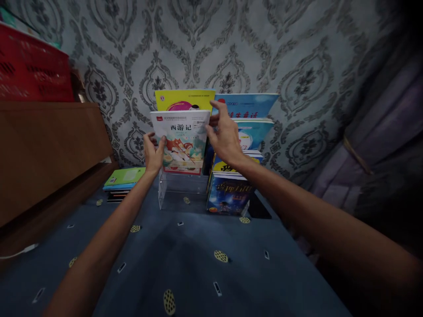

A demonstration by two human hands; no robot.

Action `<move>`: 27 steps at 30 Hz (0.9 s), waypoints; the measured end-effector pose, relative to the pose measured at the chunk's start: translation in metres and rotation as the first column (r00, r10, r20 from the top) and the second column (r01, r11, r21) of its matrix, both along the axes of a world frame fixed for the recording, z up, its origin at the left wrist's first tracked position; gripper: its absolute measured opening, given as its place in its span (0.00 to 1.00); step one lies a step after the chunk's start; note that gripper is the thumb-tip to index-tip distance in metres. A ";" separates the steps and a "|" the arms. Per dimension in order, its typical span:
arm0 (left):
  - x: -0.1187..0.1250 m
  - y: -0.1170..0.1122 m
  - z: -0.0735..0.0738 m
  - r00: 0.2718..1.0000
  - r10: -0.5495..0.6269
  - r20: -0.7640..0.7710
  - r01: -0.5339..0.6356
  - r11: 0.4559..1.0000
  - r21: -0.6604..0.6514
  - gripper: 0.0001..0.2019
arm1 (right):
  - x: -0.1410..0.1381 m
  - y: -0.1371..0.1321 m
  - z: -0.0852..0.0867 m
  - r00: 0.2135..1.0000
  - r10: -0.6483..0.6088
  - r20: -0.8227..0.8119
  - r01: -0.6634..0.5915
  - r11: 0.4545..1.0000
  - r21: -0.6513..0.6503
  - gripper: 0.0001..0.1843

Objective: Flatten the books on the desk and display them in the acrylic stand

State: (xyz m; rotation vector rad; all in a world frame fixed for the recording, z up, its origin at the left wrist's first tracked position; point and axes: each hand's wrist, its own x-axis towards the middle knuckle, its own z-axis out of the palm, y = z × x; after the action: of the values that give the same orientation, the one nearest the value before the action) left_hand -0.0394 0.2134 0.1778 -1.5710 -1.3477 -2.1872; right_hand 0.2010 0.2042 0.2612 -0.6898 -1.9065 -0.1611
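A white-topped picture book stands upright in the left part of a clear book rack. My left hand grips its left edge, thumb on the cover. At the upper right edge is my right hand, thumb at the cover's side and fingers reaching behind, partly hidden. A yellow book rises behind the picture book. In the rack's right part, books stand in stepped rows: a large blue book at the back, a light blue one, and a dark blue book in front.
A low stack of books lies on the patterned blue cloth at left. Beyond it is a wooden cabinet bearing a red basket. A flat black object lies beside the rack. A curtain hangs at right.
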 end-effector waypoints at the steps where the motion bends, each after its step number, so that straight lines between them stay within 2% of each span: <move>1: -0.004 0.000 0.003 0.998 0.033 -0.047 -0.033 0.999 0.002 0.31 | 0.000 0.000 0.003 0.999 -0.036 0.033 0.036 0.999 0.020 0.26; 5: -0.014 0.004 0.016 0.972 0.034 -0.231 -0.028 0.999 0.028 0.32 | 0.001 -0.003 0.006 0.961 -0.212 0.176 0.201 0.977 0.076 0.21; 8: -0.012 0.008 0.015 0.962 -0.013 -0.272 0.026 0.999 0.046 0.30 | 0.000 -0.009 0.002 0.923 -0.303 0.238 0.274 0.950 0.148 0.18; 11: -0.006 0.011 0.006 0.965 -0.041 -0.260 0.044 0.999 0.008 0.28 | 0.001 -0.012 -0.002 0.893 -0.354 0.279 0.293 0.926 0.236 0.17; 14: -0.003 0.011 -0.001 0.964 -0.012 -0.265 -0.003 0.998 -0.057 0.25 | 0.001 -0.012 0.000 0.867 -0.386 0.315 0.302 0.910 0.284 0.17; 18: -0.005 0.008 0.003 0.959 0.033 -0.281 -0.062 0.993 -0.096 0.21 | -0.001 -0.013 0.007 0.823 -0.433 0.368 0.342 0.895 0.288 0.16; 22: -0.006 0.005 0.008 0.971 -0.027 -0.237 -0.005 0.991 -0.131 0.19 | -0.006 -0.016 0.017 0.781 -0.471 0.410 0.367 0.877 0.310 0.16; 27: -0.006 0.008 0.004 0.992 -0.070 -0.104 0.050 0.982 -0.180 0.21 | -0.010 -0.012 0.023 0.748 -0.479 0.459 0.361 0.874 0.324 0.18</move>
State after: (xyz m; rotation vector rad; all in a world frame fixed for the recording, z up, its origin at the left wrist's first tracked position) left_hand -0.0454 0.2211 0.1822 -1.7873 -1.5158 -2.0277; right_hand 0.1914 0.1925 0.2844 -0.9969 -2.1688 -0.9259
